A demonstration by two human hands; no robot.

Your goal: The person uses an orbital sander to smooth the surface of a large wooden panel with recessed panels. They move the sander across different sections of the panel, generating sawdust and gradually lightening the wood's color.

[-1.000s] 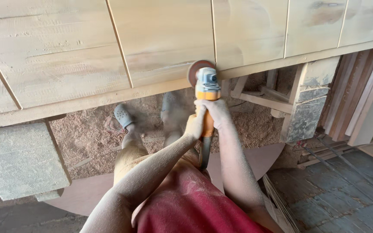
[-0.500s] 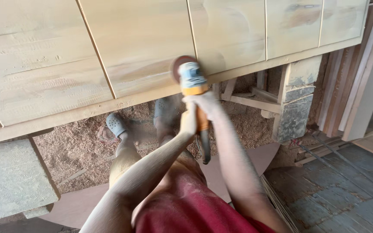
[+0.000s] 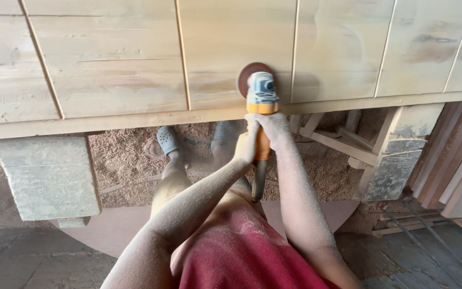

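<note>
The angle grinder (image 3: 261, 101) has a yellow body, grey head and reddish round sanding disc, which lies against the pale, planked wooden panel (image 3: 135, 69) near its lower edge. The left hand (image 3: 245, 147) and right hand (image 3: 275, 128), both dust-coated, wrap closed around the grinder's handle. Sawdust (image 3: 124, 160) covers the floor below.

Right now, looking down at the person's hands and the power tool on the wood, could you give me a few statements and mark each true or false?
1. Both hands, left hand and right hand, grip the orange-bodied angle grinder. True.
2. Its reddish sanding disc meets the pale wooden panel. True.
3. The panel rests on metal trestles. False: on a grey stone block.
4. The floor underneath is swept clean. False: sawdust covers it.
</note>
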